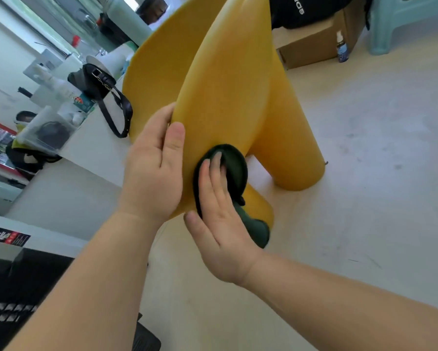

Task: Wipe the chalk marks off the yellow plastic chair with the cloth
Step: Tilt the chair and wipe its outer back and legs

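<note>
– Yellow chair (225, 84), head view: where is it?
– Standing on the floor (365, 148), close in front of me. Left hand (152, 173) grips its edge. Right hand (220, 224) presses the dark cloth (234, 168) against the plastic, fingers (214, 173) straight, not clasping.
– Risks?
– Cloth could slip from under that flat hand, since nothing pinches it. Hard pushing may skid the chair. Chalk marks: can't make any out.

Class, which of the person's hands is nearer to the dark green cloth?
Right. The right hand presses flat on the cloth; the left hand grips the yellow chair edge beside it.
</note>
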Action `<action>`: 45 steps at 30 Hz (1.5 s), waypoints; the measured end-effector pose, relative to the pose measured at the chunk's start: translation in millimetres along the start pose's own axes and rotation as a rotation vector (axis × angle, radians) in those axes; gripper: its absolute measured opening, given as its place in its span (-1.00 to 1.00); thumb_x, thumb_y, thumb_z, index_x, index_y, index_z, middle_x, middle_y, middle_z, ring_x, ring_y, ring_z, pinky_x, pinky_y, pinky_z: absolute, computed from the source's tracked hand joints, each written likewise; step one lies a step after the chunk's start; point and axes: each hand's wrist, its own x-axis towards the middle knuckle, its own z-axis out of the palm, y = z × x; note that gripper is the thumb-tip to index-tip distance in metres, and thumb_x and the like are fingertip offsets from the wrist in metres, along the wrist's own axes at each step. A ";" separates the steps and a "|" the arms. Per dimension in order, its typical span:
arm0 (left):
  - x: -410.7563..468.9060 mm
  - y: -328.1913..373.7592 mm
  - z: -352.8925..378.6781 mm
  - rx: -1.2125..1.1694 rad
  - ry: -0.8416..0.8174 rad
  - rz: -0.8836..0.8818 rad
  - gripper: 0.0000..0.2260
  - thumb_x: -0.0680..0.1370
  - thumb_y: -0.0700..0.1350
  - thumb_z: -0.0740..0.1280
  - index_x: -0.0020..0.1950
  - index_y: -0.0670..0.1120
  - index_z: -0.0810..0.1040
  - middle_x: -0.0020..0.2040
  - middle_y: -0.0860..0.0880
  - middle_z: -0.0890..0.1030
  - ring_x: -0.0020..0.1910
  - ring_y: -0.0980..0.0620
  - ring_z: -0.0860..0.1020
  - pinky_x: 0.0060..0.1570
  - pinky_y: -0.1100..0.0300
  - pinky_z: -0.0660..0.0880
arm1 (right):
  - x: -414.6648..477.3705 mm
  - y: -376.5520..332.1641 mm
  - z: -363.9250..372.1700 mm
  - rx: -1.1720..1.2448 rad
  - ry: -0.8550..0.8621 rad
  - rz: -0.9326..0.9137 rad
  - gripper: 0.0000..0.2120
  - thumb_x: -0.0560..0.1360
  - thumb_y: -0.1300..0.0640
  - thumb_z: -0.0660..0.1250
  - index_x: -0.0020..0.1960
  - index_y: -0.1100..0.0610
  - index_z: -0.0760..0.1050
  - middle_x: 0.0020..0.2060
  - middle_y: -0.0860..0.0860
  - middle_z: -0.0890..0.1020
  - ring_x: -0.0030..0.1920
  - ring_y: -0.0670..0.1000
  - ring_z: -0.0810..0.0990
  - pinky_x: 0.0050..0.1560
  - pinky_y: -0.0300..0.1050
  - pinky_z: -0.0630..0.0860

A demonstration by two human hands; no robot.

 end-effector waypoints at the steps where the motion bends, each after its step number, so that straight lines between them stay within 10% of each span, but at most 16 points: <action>1: 3.6 6.9 3.2 0.004 -0.014 0.023 -0.69 0.71 0.00 0.12 0.39 -0.02 0.50 0.09 0.14 0.62 0.05 0.17 0.57 0.06 0.27 0.49 | -5.0 4.4 -1.2 -0.073 0.012 -0.027 -0.31 0.65 -0.28 -0.12 0.59 -0.06 -0.41 0.58 -0.16 -0.43 0.59 -0.08 -0.41 0.60 -0.07 -0.31; 7: 33.1 46.8 35.2 -0.044 -0.070 0.117 -0.69 0.70 0.02 0.15 0.37 -0.01 0.52 0.04 0.14 0.66 -0.01 0.14 0.60 0.06 0.14 0.55 | 45.5 38.3 -76.5 -0.233 0.293 -0.118 -0.41 0.68 -0.15 -0.11 0.58 -0.23 -0.38 0.56 -0.29 -0.35 0.63 -0.01 -0.31 0.58 0.30 -0.26; 13: 45.8 68.3 70.3 -0.235 -0.040 0.040 -0.73 0.70 0.02 0.14 0.35 0.07 0.50 0.18 0.18 0.63 0.21 0.14 0.58 0.24 0.02 0.52 | 97.9 31.3 -104.6 0.309 0.636 0.147 -0.48 0.69 -0.15 -0.08 0.62 -0.16 -0.07 0.67 -0.11 -0.08 0.65 -0.02 -0.20 0.63 0.17 -0.18; 20: 48.5 75.5 70.1 -0.176 -0.132 -0.021 -0.62 0.72 0.01 0.05 0.55 0.23 0.23 0.40 0.43 0.31 0.39 0.41 0.32 0.35 0.41 0.31 | 23.2 -14.1 -25.6 0.342 0.479 0.264 -0.46 0.63 -0.27 -0.13 0.44 -0.54 -0.40 0.55 -0.38 -0.37 0.58 -0.16 -0.40 0.61 0.19 -0.22; 28: 49.7 67.9 63.1 -0.331 -0.247 -0.069 -0.59 0.67 0.06 0.05 0.51 0.33 0.24 0.54 0.19 0.31 0.52 0.11 0.30 0.51 -0.06 0.23 | 140.9 -15.1 -166.7 0.250 0.612 0.084 -0.50 0.70 -0.14 -0.13 0.62 -0.19 0.11 0.65 -0.14 0.03 0.65 0.04 -0.14 0.56 0.39 -0.23; 37: 46.0 68.5 64.8 -0.342 -0.214 -0.075 -0.59 0.70 0.00 0.00 0.55 0.25 0.22 0.55 0.21 0.29 0.47 0.25 0.31 0.49 0.13 0.28 | 23.6 26.2 -21.9 0.534 0.471 0.391 -0.47 0.62 -0.29 -0.07 0.51 -0.48 -0.22 0.60 -0.35 -0.13 0.58 -0.32 -0.12 0.64 0.11 -0.03; 41: 44.9 67.7 63.9 -0.399 -0.230 -0.098 -0.60 0.73 -0.06 -0.02 0.55 0.23 0.23 0.52 0.23 0.31 0.42 0.31 0.35 0.34 0.34 0.36 | 18.7 1.3 -22.8 0.278 0.461 0.147 -0.44 0.67 -0.22 -0.07 0.51 -0.48 -0.34 0.58 -0.32 -0.35 0.60 -0.05 -0.40 0.60 0.27 -0.22; 45: 43.5 65.4 61.2 -0.530 -0.265 -0.109 -0.59 0.72 -0.12 -0.01 0.54 0.16 0.28 0.52 0.10 0.38 0.47 0.09 0.39 0.46 0.04 0.32 | 51.7 -14.8 -62.4 0.174 0.568 -0.011 -0.51 0.67 -0.28 -0.17 0.57 -0.40 -0.20 0.62 -0.26 -0.25 0.62 0.08 -0.37 0.56 0.33 -0.30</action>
